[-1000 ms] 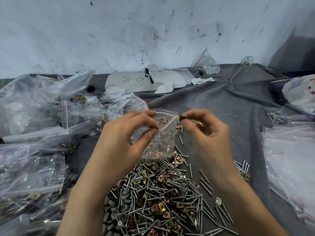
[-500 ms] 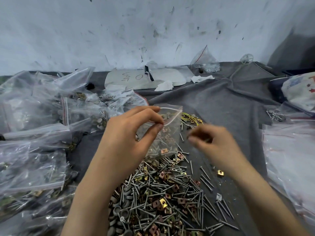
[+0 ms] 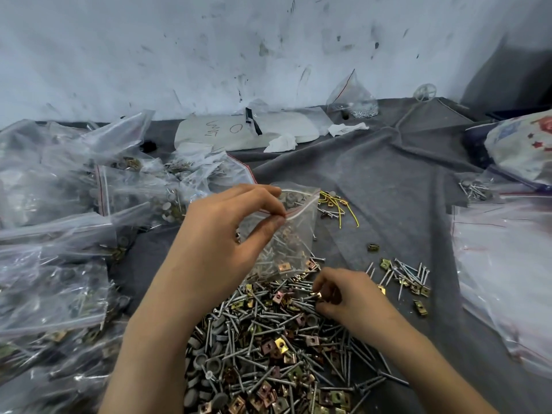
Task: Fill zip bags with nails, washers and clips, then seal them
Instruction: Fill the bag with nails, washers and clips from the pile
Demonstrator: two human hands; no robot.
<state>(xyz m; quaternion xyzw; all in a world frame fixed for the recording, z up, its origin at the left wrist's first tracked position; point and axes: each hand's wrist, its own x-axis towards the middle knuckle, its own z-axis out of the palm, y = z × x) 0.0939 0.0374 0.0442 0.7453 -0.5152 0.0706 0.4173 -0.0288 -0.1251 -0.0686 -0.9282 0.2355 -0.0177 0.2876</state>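
My left hand [image 3: 227,234] pinches the red-striped rim of a small clear zip bag [image 3: 294,234] between thumb and fingers and holds it upright with its mouth open. Nails and a brass clip show through the bag's lower half. Below it lies a large heap of grey nails, grey washers and brass square clips [image 3: 268,348] on the grey cloth. My right hand [image 3: 343,294] is down on the heap's upper right edge, its fingers curled and pinching a small brass clip [image 3: 316,295].
Many filled zip bags [image 3: 68,234] pile up on the left. Flat empty bags [image 3: 507,264] lie at the right edge. A smaller scatter of nails and clips [image 3: 406,276] lies right of the heap, yellow wire ties [image 3: 340,204] behind the bag. Grey cloth [image 3: 388,180] covers the table.
My right hand left the bag's mouth, where it was a second ago, and dropped down and toward me onto the heap. My left hand still holds the bag in about the same place.
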